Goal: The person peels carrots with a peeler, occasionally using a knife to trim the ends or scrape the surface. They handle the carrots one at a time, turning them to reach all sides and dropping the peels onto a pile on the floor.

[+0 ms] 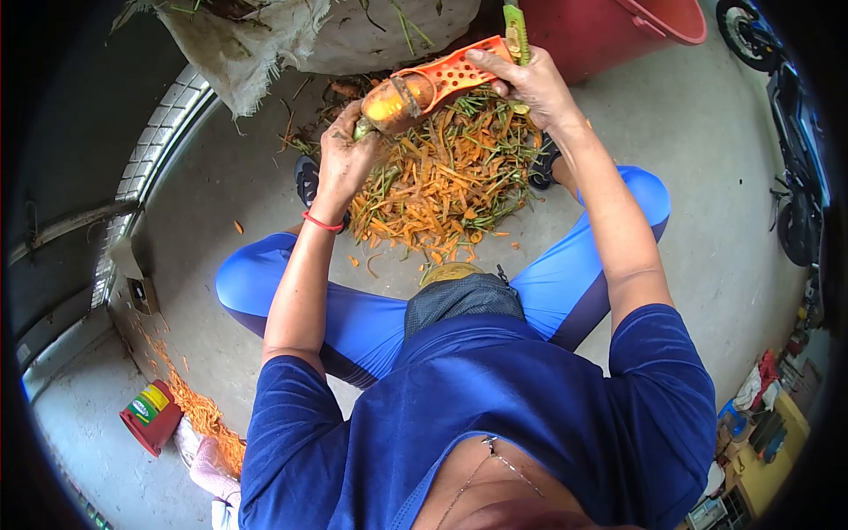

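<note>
In my left hand is an orange carrot, gripped by its greenish end. My right hand is closed around the handle of an orange peeler with holes in it. The peeler's head lies against the carrot, with a dark strip across it. A green and yellow tool sticks up beside my right fingers; whether I hold it too is unclear. Below both hands, a heap of orange peelings and green stems covers the floor between my legs.
A large red tub stands beyond my right hand, and a pale sack lies beyond the left. Orange shreds and a small red container are at lower left. A motorbike stands at far right.
</note>
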{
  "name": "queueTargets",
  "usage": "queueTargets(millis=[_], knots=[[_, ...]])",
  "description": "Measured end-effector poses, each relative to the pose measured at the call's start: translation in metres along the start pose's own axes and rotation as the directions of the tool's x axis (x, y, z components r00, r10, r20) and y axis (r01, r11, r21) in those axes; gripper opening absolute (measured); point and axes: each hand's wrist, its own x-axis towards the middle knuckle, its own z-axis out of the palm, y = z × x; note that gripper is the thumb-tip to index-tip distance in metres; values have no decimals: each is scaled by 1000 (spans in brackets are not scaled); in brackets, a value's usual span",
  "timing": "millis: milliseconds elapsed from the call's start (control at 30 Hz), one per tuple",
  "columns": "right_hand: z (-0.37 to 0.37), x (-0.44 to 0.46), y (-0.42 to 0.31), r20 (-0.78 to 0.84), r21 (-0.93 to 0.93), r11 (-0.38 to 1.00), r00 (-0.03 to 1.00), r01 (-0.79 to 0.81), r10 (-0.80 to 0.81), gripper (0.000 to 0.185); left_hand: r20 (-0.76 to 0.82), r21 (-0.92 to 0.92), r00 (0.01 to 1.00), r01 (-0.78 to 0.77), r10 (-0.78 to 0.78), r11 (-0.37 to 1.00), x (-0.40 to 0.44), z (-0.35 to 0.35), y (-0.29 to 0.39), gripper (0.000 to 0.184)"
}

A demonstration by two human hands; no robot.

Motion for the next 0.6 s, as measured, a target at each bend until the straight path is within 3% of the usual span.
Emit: queueTargets(millis=[133, 200, 233, 267, 300, 433, 600], knots=[[-45, 7, 17, -190, -9, 997, 979, -74, 71, 25, 30, -50, 997, 73, -71, 996, -7, -3, 6, 36], [-94, 20, 39, -286, -79, 997, 958, -9, -14, 26, -4, -127, 990, 141, -142, 982, -6, -10, -22, 36], [-118, 27, 51, -388, -282, 959, 917, -25, -90, 26, -22, -347, 974, 203, -224, 916, -9, -14, -9, 35], [-132, 32, 62, -467, -468, 881, 865, -65, -185, 27, -135, -363, 983, 70, -127, 929, -3, -13, -18, 33], [-132, 35, 69, -524, -182, 982, 842, 41, -133, 23, -142, -340, 974, 121, -178, 933, 1, -19, -12, 31], [-63, 21, 28, -358, 37, 987, 924, 156, -133, 23, -103, -268, 943, 279, -316, 922, 5, -29, 7, 18], [17, 11, -1, -69, -58, 989, 988, 133, -137, 21, -27, -203, 941, 327, -339, 923, 6, -8, -5, 23]])
